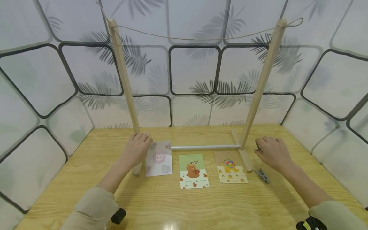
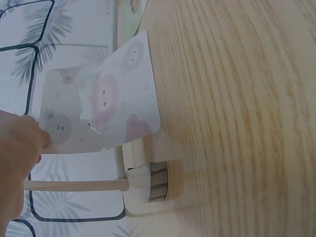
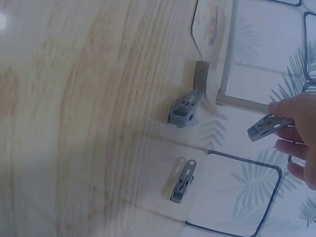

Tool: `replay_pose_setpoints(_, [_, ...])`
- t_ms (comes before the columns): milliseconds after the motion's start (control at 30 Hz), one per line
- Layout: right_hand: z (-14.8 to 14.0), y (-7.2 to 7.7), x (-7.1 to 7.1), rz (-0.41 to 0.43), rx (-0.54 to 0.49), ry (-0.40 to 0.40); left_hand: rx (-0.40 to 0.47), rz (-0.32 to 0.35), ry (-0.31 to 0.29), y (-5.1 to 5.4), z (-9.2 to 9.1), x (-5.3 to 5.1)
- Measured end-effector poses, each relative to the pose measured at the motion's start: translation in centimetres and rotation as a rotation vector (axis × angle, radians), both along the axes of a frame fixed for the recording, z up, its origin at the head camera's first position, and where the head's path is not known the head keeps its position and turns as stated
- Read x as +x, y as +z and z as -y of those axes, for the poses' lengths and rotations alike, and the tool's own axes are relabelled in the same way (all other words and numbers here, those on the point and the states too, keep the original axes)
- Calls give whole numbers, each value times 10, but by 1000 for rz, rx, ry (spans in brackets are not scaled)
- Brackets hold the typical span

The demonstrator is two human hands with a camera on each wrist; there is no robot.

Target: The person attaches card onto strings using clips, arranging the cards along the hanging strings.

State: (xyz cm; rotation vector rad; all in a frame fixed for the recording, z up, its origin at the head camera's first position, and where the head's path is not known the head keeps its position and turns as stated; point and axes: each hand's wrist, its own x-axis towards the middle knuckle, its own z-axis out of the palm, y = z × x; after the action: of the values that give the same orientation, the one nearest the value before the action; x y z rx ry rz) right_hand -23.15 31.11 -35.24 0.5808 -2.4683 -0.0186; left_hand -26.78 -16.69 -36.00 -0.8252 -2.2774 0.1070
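My left hand [image 1: 134, 149] pinches a corner of a pink card [image 1: 159, 159] with a cartoon animal print; in the left wrist view the card [image 2: 106, 101] is tilted up off the table and looks bent or folded across its middle. A grey clothespin [image 3: 266, 126] is pinched between the thumb and fingers of my right hand [image 1: 272, 153], held above the table right of the wooden frame. Two more grey clothespins, one nearer the frame [image 3: 185, 109] and one farther off [image 3: 183, 181], lie on the table below that hand.
A wooden frame has two posts [image 1: 263, 81], a white crossbar [image 1: 205, 147] low between them and a sagging string [image 1: 187, 39] across the top. A green-and-white bear card [image 1: 194, 171] and a brown-and-yellow card [image 1: 231, 167] lie on the table [image 1: 161, 206]. Patterned fabric [image 1: 194, 70] surrounds it.
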Motion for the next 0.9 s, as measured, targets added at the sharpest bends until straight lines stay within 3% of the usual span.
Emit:
replay_pose_setpoints(300, [7,1,1,-47,-20,42,40,32,-10,6,1,1])
replay_pose_setpoints(600, [24,10,-2,-66,-26,84,111,64,-50,20,0,3])
replay_pose_setpoints(900, [40,24,-4,-104,-9,121,124,-22,-79,33,0,2])
